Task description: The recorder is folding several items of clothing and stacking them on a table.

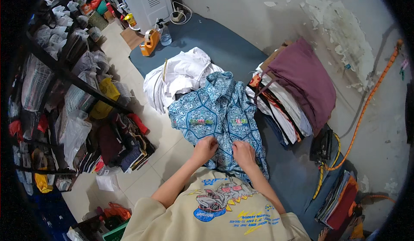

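A blue patterned collared shirt [200, 111] lies front up before me, its collar pointing away and its lower end close to my body. Several patches of colored writing are printed on it. My left hand [205, 149] pinches the cloth left of the front opening, fingers curled. On the other side of the opening, my right hand [244, 153] has its fingertips closed on the opposite front edge. A heap of white garments [184, 71] lies just beyond the shirt and partly under its shoulder.
A stack of folded clothes, topped by a purple garment [300, 82], stands at right. An iron [321, 145] with an orange cord [365, 108] is nearer. An orange tape dispenser [149, 43] and spray bottle [165, 36] sit at the far end. Bagged clothes [82, 89] fill the left rack.
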`<control>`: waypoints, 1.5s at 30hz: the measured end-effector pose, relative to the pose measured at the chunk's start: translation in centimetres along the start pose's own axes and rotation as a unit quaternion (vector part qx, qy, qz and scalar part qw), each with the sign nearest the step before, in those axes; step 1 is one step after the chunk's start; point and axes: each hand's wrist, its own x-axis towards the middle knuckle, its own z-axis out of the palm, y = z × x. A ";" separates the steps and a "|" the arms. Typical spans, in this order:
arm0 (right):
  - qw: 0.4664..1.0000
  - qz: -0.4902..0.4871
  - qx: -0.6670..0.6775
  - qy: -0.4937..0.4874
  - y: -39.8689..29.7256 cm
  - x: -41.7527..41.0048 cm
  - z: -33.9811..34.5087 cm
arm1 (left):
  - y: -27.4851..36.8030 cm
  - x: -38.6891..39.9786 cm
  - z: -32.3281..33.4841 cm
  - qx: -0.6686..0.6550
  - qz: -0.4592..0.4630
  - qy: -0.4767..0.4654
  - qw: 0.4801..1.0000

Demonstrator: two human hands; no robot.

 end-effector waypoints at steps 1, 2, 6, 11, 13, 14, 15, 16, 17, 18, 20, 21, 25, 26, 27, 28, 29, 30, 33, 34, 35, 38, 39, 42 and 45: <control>1.000 0.020 -0.009 -0.011 0.2 -0.2 0.0 | 0.0 -0.6 0.3 0.000 0.004 -0.003 1.000; 1.000 0.024 -0.005 -0.003 0.2 -0.3 0.1 | -0.1 -1.1 0.5 0.012 0.010 0.004 1.000; 0.997 0.055 -0.009 -0.044 -0.3 0.1 0.6 | -0.7 -1.8 1.1 0.041 0.094 0.034 0.994; 0.999 0.034 -0.009 -0.040 -1.2 -0.3 0.5 | -0.1 -2.2 1.4 0.001 0.013 0.041 0.999; 0.999 0.027 -0.007 -0.034 -1.4 -0.6 0.4 | 0.7 -2.4 1.8 -0.041 -0.043 0.029 0.998; 0.999 0.016 0.005 -0.033 -1.5 -0.8 0.3 | 1.0 -2.5 2.1 -0.093 -0.068 0.028 0.993; 1.000 0.009 0.012 -0.024 -1.6 -0.9 0.3 | 1.4 -2.6 2.3 -0.149 -0.089 0.024 0.985; 0.999 0.002 0.016 -0.033 -1.7 -1.1 0.3 | 1.6 -2.8 2.6 -0.179 -0.094 0.021 0.979; 1.000 -0.018 0.010 -0.022 -1.8 -1.3 0.4 | 1.8 -3.0 2.8 -0.171 -0.106 0.026 0.979; 0.999 -0.038 0.004 -0.011 -1.8 -1.5 0.4 | 2.0 -3.1 3.1 -0.182 -0.104 0.028 0.977; 0.998 -0.062 -0.003 0.001 -1.8 -1.9 0.5 | 2.1 -3.3 3.5 -0.193 -0.100 0.035 0.975; 0.996 -0.088 -0.027 0.007 -1.7 -2.2 0.6 | 2.1 -3.5 3.7 -0.200 -0.097 0.050 0.974; 0.988 -0.141 -0.057 0.021 -1.4 -2.4 0.3 | 2.2 -3.9 4.0 -0.210 -0.117 0.056 0.969; 0.991 -0.123 -0.046 0.010 -1.3 -2.3 0.3 | 2.2 -3.9 4.0 -0.215 -0.114 0.061 0.968; 0.990 -0.132 -0.045 -0.002 -1.2 -2.1 0.1 | 2.3 -3.9 3.9 -0.208 -0.121 0.072 0.968; 0.993 -0.121 -0.012 -0.013 -1.2 -1.9 0.0 | 2.3 -4.0 3.8 -0.244 -0.131 0.065 0.959; 0.995 -0.099 0.009 -0.020 -1.2 -1.8 0.0 | 2.2 -4.0 3.6 -0.290 -0.145 0.046 0.945; 0.992 -0.122 0.020 -0.032 -1.1 -1.7 0.0 | 2.2 -4.0 3.5 -0.311 -0.141 0.037 0.939; 0.995 -0.085 0.033 -0.048 -0.8 -1.8 0.2 | 1.8 -4.1 3.7 -0.310 -0.144 0.031 0.939; 0.993 -0.087 0.055 -0.051 -0.6 -1.8 0.2 | 1.7 -4.2 3.9 -0.319 -0.135 0.035 0.938; 0.993 -0.083 0.069 -0.051 -0.3 -1.7 0.3 | 1.6 -4.4 4.2 -0.316 -0.144 0.043 0.937; 0.974 -0.084 0.195 -0.085 0.6 -0.9 -0.1 | 1.2 -4.8 4.8 -0.415 -0.130 0.055 0.899; 0.970 -0.095 0.204 -0.096 0.9 -0.6 -0.3 | 1.1 -4.9 4.9 -0.403 -0.135 0.060 0.903; 0.945 -0.047 0.254 -0.203 1.3 0.3 -0.9 | 0.9 -4.9 4.8 -0.412 -0.140 0.071 0.898; 0.936 -0.006 0.261 -0.234 1.2 0.4 -1.0 | 1.1 -4.7 4.8 -0.423 -0.140 0.068 0.893</control>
